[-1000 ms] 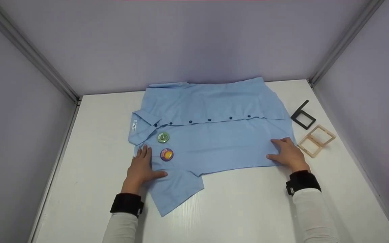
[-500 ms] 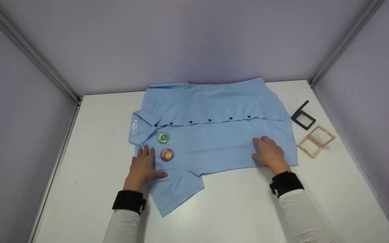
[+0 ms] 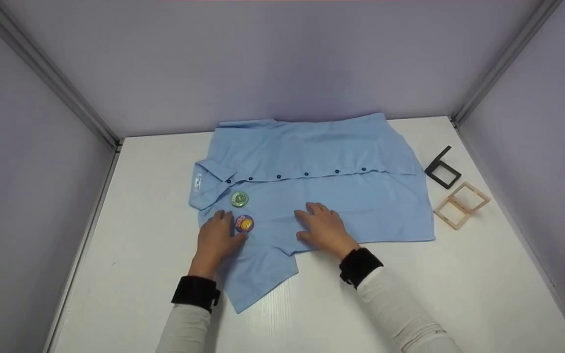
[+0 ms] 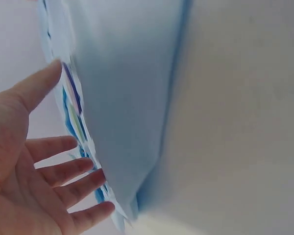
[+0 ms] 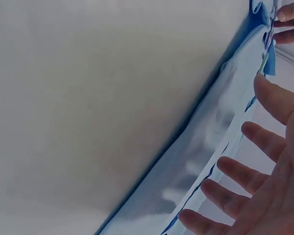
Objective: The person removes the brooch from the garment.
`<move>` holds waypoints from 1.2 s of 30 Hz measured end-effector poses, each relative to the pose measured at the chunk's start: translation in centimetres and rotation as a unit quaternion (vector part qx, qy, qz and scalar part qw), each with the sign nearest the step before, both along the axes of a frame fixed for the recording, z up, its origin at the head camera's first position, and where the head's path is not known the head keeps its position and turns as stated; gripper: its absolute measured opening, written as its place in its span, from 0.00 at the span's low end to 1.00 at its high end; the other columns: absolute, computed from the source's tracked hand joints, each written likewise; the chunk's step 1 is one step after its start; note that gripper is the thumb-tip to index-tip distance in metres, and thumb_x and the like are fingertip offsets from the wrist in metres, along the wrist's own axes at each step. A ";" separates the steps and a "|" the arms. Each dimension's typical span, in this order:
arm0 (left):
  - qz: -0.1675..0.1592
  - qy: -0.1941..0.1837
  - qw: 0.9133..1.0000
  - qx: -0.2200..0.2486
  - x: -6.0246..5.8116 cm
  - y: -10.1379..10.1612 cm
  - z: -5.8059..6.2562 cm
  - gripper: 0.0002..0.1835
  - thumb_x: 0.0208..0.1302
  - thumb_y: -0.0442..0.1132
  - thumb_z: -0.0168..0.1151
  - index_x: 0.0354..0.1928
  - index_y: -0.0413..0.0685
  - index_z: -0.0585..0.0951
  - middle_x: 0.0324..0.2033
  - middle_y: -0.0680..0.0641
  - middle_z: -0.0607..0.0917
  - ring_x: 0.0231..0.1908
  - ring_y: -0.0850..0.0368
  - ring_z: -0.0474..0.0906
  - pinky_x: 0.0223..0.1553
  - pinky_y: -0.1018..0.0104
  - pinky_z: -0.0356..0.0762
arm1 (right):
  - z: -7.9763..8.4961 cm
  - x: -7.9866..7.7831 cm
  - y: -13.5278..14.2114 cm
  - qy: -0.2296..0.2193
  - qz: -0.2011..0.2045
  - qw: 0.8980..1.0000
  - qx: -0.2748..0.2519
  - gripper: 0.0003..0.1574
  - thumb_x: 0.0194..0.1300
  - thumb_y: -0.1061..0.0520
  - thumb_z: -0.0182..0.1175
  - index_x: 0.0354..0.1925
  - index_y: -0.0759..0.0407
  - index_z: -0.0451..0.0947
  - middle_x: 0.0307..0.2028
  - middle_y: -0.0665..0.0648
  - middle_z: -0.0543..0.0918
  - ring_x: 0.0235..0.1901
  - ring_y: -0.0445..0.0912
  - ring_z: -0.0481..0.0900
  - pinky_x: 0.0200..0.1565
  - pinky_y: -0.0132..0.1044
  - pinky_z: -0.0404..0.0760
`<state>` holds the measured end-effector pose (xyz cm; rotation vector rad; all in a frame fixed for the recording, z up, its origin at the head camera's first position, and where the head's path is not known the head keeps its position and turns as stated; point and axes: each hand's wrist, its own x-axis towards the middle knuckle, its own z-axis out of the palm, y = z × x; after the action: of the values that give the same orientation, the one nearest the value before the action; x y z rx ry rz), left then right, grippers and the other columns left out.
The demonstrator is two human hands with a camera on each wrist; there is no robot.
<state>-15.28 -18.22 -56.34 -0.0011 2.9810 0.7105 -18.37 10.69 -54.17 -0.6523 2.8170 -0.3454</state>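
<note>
A light blue short-sleeved button-up shirt (image 3: 390, 206) lies flat on the table, its collar pointing left. Two round pin badges sit on its near front half: a green badge (image 3: 239, 199) and a purple badge (image 3: 244, 223) with an orange figure. My left hand (image 3: 218, 240) is over the near shoulder, fingers spread, thumb close to the purple badge's lower edge; whether it touches the badge I cannot tell. Over the shirt's near side, right of the badges, is my right hand (image 3: 326, 229), fingers apart. Both wrist views show the left palm (image 4: 19, 176) and right palm (image 5: 279, 191) holding nothing.
To the right of the shirt lie an opened black frame (image 3: 443, 174) and an opened pale wooden frame (image 3: 461, 206). White table (image 3: 130, 235) surface shows on the left and in front. Grey-purple panels (image 3: 282, 59) stand behind and at both sides.
My right hand has slid left along the shirt from its hem towards the badges. The left hand has shifted slightly right, nearer the purple badge. The shirt stays almost in place.
</note>
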 end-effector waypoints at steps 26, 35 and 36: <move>-0.022 0.055 0.998 -0.033 -0.8 3.1 -0.6 0.19 0.59 0.43 0.69 0.47 0.37 0.82 0.41 0.39 0.77 0.40 0.44 0.73 0.41 0.47 0.74 | -0.9 -1.0 -1.4 -0.045 -0.020 0.999 0.011 0.41 0.62 0.40 0.66 0.70 0.44 0.67 0.71 0.61 0.61 0.71 0.63 0.52 0.61 0.71 0.55; -0.032 0.079 0.995 -0.049 -1.0 3.3 -0.7 0.09 0.64 0.39 0.62 0.40 0.39 0.82 0.34 0.42 0.75 0.34 0.45 0.72 0.34 0.50 0.73 | -0.9 -1.1 -1.3 -0.051 -0.018 0.998 0.022 0.41 0.64 0.39 0.64 0.71 0.44 0.66 0.72 0.61 0.60 0.72 0.62 0.51 0.61 0.70 0.57; -0.033 0.082 0.995 -0.048 -1.0 3.3 -0.7 0.09 0.64 0.38 0.61 0.41 0.40 0.83 0.34 0.42 0.75 0.34 0.45 0.72 0.34 0.50 0.73 | -0.9 -1.1 -1.2 -0.052 -0.018 0.998 0.024 0.40 0.64 0.39 0.64 0.71 0.43 0.66 0.72 0.60 0.60 0.72 0.62 0.51 0.61 0.70 0.57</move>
<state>-16.28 -14.89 -57.00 0.1557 3.1512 0.5855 -19.44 9.45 -55.10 -0.5579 2.7308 -0.3092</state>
